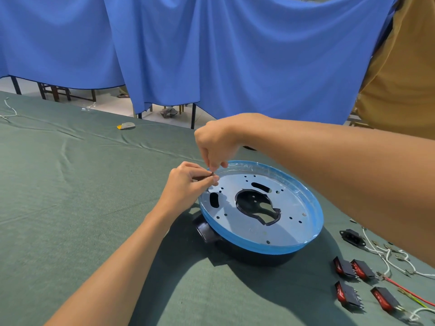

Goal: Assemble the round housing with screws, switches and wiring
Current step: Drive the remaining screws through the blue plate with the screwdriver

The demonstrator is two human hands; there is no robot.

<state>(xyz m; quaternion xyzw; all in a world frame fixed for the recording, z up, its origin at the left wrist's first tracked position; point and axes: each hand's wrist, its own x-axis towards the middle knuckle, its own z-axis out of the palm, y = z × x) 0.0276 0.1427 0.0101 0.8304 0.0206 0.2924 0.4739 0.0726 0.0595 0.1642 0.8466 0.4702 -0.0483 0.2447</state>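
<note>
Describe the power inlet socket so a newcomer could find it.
Start at the round housing with the blue rim. Just right of it, beside the white wires, lies the socket. Unlike the four switches nearer you, it shows no red.

No legible text, labels, brands, numbers or signs on the round housing (235, 234), the red switches (345, 268) or the table (70, 184)
</note>
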